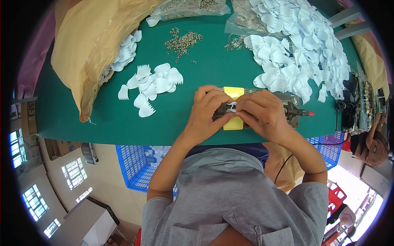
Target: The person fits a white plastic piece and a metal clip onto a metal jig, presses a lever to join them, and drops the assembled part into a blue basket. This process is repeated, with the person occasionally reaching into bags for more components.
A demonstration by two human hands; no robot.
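Observation:
My left hand [208,107] and my right hand [262,111] meet at the near side of the green table. Fingertips of both hands pinch a small white plastic clip piece [232,106], mostly covered by the fingers. It sits at a dark bench fixture [220,111] with a yellow-covered part [233,124] under the hands. From the fixture a bar with a red tip [310,113] sticks out to the right. Left of my left hand lies a small heap of white, shell-shaped clip halves with teeth [158,82].
A large pile of white clip halves [295,53] covers the table's far right. Small metal springs [183,43] and thin pins [236,42] lie in the far middle, near clear bags [193,9]. A tan sack [96,49] spills clip halves at left. Blue baskets [133,170] stand below the table edge.

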